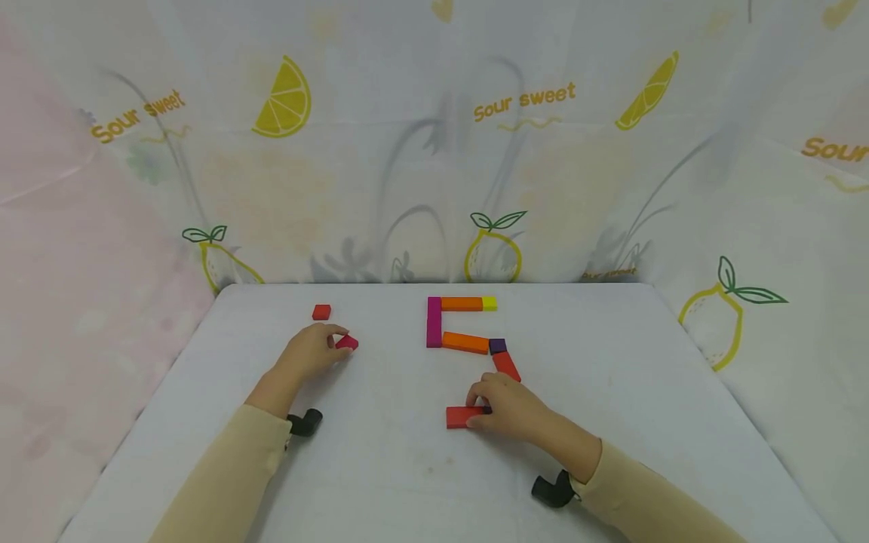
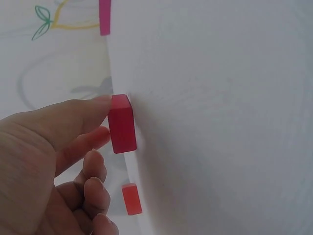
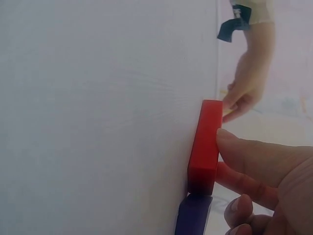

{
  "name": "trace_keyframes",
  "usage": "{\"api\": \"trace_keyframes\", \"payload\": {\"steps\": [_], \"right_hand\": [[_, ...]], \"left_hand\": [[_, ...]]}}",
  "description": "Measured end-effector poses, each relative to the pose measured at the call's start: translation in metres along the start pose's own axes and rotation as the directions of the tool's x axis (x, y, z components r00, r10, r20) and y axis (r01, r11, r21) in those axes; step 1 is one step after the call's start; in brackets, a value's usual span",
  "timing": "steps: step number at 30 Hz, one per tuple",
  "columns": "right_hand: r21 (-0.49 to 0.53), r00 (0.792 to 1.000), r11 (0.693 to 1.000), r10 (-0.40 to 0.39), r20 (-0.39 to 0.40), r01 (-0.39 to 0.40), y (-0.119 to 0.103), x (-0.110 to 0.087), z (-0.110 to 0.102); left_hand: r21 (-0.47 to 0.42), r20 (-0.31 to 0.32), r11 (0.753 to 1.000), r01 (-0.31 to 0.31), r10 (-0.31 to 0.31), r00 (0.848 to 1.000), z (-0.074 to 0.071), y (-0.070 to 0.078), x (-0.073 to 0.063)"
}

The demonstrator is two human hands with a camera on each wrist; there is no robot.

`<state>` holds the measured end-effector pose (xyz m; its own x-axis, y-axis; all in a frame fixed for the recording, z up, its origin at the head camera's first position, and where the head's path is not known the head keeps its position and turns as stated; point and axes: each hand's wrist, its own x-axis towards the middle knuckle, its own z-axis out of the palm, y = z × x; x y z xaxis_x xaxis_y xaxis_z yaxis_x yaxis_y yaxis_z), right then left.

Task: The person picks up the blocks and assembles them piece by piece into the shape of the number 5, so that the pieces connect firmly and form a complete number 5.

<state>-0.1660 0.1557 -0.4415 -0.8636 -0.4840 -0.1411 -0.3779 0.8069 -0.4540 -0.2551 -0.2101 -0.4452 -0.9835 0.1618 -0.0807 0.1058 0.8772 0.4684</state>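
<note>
My left hand (image 1: 308, 356) pinches a small crimson block (image 1: 347, 343) between thumb and index finger at the left of the table. In the left wrist view that block (image 2: 122, 128) appears to stand on the white surface, the other fingers loosely curled below. A small red block (image 1: 322, 311) lies just beyond this hand. Toward the front, my right hand (image 1: 509, 406) pinches a long red block (image 1: 460, 417) lying flat. Its end meets a dark purple block (image 3: 193, 215) in the right wrist view, which the fingers partly cover in the head view.
Beyond the right hand, blocks form a bent line: a yellow block (image 1: 489, 303), an orange bar (image 1: 462, 304), a magenta bar (image 1: 434, 323), another orange bar (image 1: 465, 343), a purple block (image 1: 498, 346) and a red bar (image 1: 506, 366). A lemon-print cloth (image 1: 380, 188) hangs behind the white table (image 1: 380, 475).
</note>
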Motion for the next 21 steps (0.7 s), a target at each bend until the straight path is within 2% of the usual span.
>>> {"api": "trace_keyframes", "payload": {"steps": [6, 14, 21], "right_hand": [[0.002, 1.0, 1.0, 0.001, 0.007, -0.002, -0.0012, 0.0006, 0.0], [-0.001, 0.999, 0.999, 0.043, 0.031, -0.043, -0.003, 0.0049, -0.0008], [0.008, 0.999, 0.999, 0.042, 0.034, -0.043, -0.004, 0.0052, -0.0018]], "left_hand": [[-0.003, 0.02, 1.0, 0.01, -0.01, 1.0, 0.0, -0.0002, 0.0035], [-0.01, 0.05, 0.999, 0.035, -0.034, 0.998, -0.0027, -0.0014, 0.0039], [-0.03, 0.062, 0.999, 0.03, -0.028, 0.998, -0.0033, -0.0008, 0.0028]]}}
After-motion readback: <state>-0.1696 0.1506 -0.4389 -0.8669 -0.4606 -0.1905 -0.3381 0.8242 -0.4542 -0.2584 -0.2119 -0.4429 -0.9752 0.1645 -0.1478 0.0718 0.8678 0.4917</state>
